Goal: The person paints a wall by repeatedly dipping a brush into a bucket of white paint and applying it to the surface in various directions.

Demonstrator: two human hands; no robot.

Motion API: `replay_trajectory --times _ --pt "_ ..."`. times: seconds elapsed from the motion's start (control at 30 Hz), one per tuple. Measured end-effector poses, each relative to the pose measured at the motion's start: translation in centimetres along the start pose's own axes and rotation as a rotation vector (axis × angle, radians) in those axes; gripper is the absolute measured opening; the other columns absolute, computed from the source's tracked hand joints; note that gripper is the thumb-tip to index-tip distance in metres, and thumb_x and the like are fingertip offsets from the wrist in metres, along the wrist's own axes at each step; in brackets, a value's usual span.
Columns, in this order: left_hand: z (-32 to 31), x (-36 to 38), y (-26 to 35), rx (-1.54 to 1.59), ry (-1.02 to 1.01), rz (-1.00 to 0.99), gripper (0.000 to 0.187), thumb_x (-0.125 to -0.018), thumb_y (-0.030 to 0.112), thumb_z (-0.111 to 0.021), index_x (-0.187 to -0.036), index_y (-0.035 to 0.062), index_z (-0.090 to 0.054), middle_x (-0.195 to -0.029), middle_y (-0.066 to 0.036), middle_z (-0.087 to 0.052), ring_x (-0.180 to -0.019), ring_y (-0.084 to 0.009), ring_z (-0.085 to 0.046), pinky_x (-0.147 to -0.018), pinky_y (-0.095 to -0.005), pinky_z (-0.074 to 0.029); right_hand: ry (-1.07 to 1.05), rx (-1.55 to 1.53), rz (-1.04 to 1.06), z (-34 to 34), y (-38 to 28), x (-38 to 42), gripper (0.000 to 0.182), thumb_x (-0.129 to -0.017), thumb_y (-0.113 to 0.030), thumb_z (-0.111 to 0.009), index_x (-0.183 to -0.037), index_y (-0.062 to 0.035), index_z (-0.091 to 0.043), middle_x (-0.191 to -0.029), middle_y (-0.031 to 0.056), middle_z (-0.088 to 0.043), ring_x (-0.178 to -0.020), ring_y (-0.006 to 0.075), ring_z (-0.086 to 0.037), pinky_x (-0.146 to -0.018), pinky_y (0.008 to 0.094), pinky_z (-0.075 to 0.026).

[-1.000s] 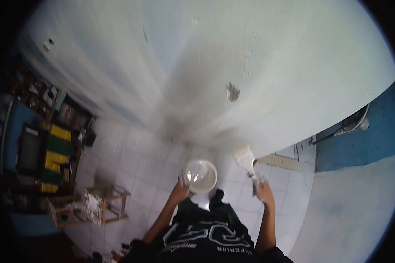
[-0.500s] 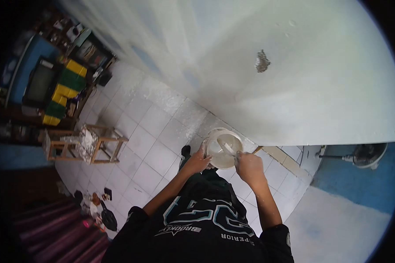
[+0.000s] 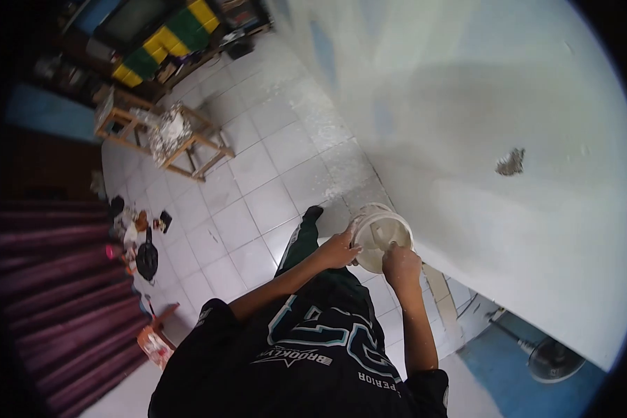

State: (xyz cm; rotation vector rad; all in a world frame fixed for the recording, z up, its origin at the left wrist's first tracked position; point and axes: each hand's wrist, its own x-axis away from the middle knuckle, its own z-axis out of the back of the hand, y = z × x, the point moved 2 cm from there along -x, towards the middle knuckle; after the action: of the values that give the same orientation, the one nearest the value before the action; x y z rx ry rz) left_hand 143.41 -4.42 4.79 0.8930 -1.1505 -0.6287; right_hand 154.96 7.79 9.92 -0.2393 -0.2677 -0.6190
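A white plastic bucket (image 3: pixel 405 226) is held in front of my body, its inside coated with pale, wet-looking paste. My left hand (image 3: pixel 339 249) is closed on the bucket's near left side, the thumb over the rim. At the right side of the opening, my right hand (image 3: pixel 402 265) grips a putty knife (image 3: pixel 380 233). Its pale blade points down into the bucket, and the handle is hidden in my fist. Whitish smears mark the fingers of both hands.
A pale wall (image 3: pixel 460 118) with a rough chipped patch (image 3: pixel 512 162) rises at the right. On the tiled floor (image 3: pixel 247 202) stands a foil-covered wooden stool (image 3: pixel 181 136). A fan (image 3: pixel 554 360) is at lower right, a purple curtain (image 3: pixel 56 299) at left.
My view has turned, so the room appears rotated and the wall patch lower and farther right. My right hand has moved inward over the bucket, with the putty knife deeper inside.
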Motion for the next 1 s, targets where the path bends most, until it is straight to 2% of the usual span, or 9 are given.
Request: replay_trajectory --times 0.13,0.23,0.37,0.53,0.57,0.77,0.87,1.0 --pt "0.6 0.2 -0.7 0.028 0.053 -0.002 0.073 -0.079 0.014 -0.052 -0.133 -0.0007 -0.005 -0.070 -0.021 -0.060 -0.058 -0.0264 -0.061 -0.057 -0.0341 -0.049 -0.002 0.036 0.077 0.1 -1.3 -1.2 0.013 -0.073 -0.017 -0.053 -0.072 -0.0047 -0.057 -0.063 0.0136 -0.059 -0.058 0.0286 -0.061 -0.053 0.0384 -0.049" --pt "1.6 0.5 -1.0 0.097 0.109 0.005 0.074 -0.079 0.015 -0.052 -0.133 -0.0017 -0.005 -0.069 -0.021 -0.060 -0.059 -0.0274 -0.061 -0.058 -0.0348 -0.049 -0.084 0.068 0.149 -1.6 -2.0 -2.7 0.020 -0.077 -0.022 -0.051 -0.076 -0.0038 -0.058 -0.065 0.0160 -0.060 -0.059 0.0311 -0.060 -0.055 0.0404 -0.049" --pt "3.0 0.3 -3.1 0.151 0.210 -0.014 0.073 -0.079 0.015 -0.052 -0.133 -0.0026 -0.005 -0.070 -0.021 -0.060 -0.060 -0.0277 -0.061 -0.058 -0.0354 -0.049 -0.106 0.088 0.223 -1.4 -4.3 -4.1 0.020 -0.077 -0.022 -0.050 -0.075 -0.0041 -0.058 -0.064 0.0162 -0.060 -0.059 0.0311 -0.060 -0.054 0.0405 -0.049" --pt "8.2 1.6 -1.1 0.210 0.195 0.052 0.071 -0.079 0.013 -0.051 -0.132 -0.0039 -0.006 -0.073 -0.022 -0.060 -0.060 -0.0269 -0.062 -0.059 -0.0353 -0.049 -0.105 0.097 0.282 -0.5 -8.0 -7.1 0.020 -0.078 -0.021 -0.049 -0.075 -0.0038 -0.058 -0.063 0.0164 -0.059 -0.058 0.0309 -0.060 -0.054 0.0403 -0.049" --pt "9.4 1.8 -0.8 0.229 0.191 0.064 0.071 -0.079 0.013 -0.051 -0.132 -0.0040 -0.006 -0.073 -0.022 -0.060 -0.060 -0.0267 -0.062 -0.059 -0.0354 -0.049 -0.073 0.152 0.337 0.1 -9.0 -7.6 0.016 -0.077 -0.017 -0.049 -0.072 -0.0042 -0.057 -0.061 0.0136 -0.059 -0.055 0.0277 -0.060 -0.049 0.0377 -0.048" --pt "15.4 1.5 -1.7 0.142 0.227 0.052 0.072 -0.080 0.012 -0.051 -0.133 -0.0016 -0.004 -0.074 -0.020 -0.061 -0.059 -0.0261 -0.062 -0.059 -0.0352 -0.050 -0.044 0.113 0.288 1.4 -13.8 -11.9 0.018 -0.077 -0.020 -0.050 -0.070 -0.0036 -0.055 -0.060 0.0154 -0.058 -0.055 0.0299 -0.059 -0.051 0.0398 -0.048" --pt "18.6 1.3 -2.0 0.163 0.249 0.017 0.073 -0.080 0.011 -0.051 -0.132 -0.0033 -0.003 -0.074 -0.018 -0.061 -0.060 -0.0261 -0.062 -0.059 -0.0350 -0.050 -0.067 0.106 0.229 4.4 -16.6 -12.8 0.017 -0.078 -0.019 -0.051 -0.072 -0.0034 -0.055 -0.061 0.0161 -0.058 -0.056 0.0310 -0.059 -0.051 0.0408 -0.048" --pt "21.8 -0.2 -4.7 0.146 0.286 0.026 0.074 -0.080 0.010 -0.051 -0.132 -0.0041 -0.001 -0.074 -0.017 -0.061 -0.060 -0.0240 -0.062 -0.058 -0.0338 -0.050 0.050 -0.045 0.227 7.9 -18.7 -13.4 0.016 -0.079 -0.019 -0.050 -0.074 -0.0041 -0.055 -0.062 0.0164 -0.058 -0.057 0.0338 -0.057 -0.050 0.0419 -0.046"
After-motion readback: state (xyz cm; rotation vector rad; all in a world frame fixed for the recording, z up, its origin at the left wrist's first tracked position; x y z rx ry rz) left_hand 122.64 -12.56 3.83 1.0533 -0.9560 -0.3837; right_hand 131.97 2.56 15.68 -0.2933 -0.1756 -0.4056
